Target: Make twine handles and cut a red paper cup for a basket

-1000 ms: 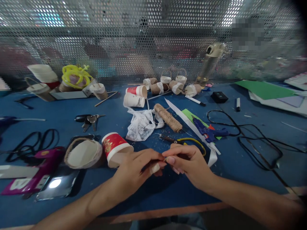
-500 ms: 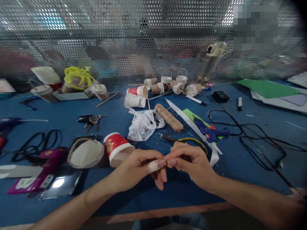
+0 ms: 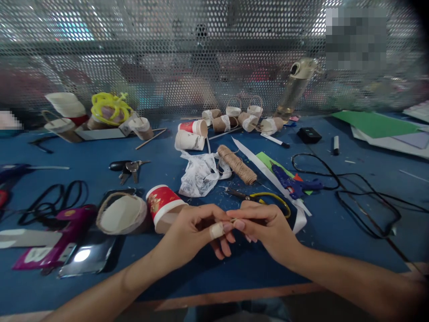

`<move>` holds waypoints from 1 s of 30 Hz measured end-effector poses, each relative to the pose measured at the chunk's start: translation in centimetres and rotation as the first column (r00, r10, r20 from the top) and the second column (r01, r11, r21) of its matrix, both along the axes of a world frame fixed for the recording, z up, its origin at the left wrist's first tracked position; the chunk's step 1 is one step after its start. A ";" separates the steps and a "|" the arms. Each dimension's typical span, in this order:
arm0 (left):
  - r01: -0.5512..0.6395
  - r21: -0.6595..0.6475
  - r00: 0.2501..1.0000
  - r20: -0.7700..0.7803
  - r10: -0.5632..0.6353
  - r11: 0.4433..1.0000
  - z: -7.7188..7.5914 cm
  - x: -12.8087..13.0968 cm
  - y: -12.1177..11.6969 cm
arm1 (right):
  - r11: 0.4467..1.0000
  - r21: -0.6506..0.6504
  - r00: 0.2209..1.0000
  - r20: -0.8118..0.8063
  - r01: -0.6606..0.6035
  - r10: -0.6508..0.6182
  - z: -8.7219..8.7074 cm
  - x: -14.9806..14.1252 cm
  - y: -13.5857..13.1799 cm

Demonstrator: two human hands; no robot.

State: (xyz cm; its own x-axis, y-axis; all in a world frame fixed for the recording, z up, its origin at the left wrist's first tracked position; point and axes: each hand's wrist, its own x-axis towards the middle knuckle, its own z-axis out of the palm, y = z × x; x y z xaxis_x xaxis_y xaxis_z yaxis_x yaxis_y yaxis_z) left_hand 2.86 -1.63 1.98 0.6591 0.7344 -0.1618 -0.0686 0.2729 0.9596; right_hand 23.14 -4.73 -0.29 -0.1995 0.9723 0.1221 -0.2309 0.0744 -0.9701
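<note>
My left hand (image 3: 201,228), with a pale bandage (image 3: 217,230) on its thumb, pinches thumb to index finger near the front of the blue table. Its other fingers hang loosely below. Touching it at the fingertips, my right hand (image 3: 264,223) is closed in a pinch too. A bit of a thin tan strand (image 3: 233,219) shows between the two pinches; the fingers hide most of it. Just beyond the hands lie yellow-handled scissors (image 3: 268,197), a roll of brown twine (image 3: 237,164) and crumpled white lace (image 3: 199,174). A red-and-white paper cup (image 3: 164,203) lies tipped behind my left hand.
To the left are a twine-rimmed cup (image 3: 122,214), a phone (image 3: 87,255), a purple glue gun (image 3: 63,237) and keys (image 3: 131,169). A blue glue gun (image 3: 295,181) with a black cord lies right. Small twine-wrapped baskets (image 3: 248,120) and a bottle (image 3: 293,91) line the mesh screen.
The fingertips have shifted slightly, and the tan strand now shows between them. The left hand's lower fingers have curled up a little. The objects on the table stay put.
</note>
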 end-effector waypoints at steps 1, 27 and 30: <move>-0.017 0.027 1.000 -0.006 0.017 0.999 -0.1 0.0 -0.1 | 1.000 -0.002 1.000 0.001 0.000 0.000 0.0 0.0 0.0; -0.141 -0.043 0.989 0.037 0.142 0.989 0.4 0.2 0.0 | 0.990 0.036 0.980 0.143 0.138 -0.141 0.7 0.3 -0.3; -0.190 -0.120 0.976 0.082 0.200 0.974 0.5 0.2 0.6 | 0.983 0.116 0.967 0.196 0.144 -0.165 0.7 0.3 -0.4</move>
State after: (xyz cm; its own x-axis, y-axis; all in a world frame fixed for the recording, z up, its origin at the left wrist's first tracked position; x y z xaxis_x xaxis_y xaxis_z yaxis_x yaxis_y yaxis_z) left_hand 3.07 -1.02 2.49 0.5208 0.8312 -0.1948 -0.2182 0.3502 0.9109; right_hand 23.43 -5.15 0.42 -0.0787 0.9781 0.1925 -0.0075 0.1925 -0.9813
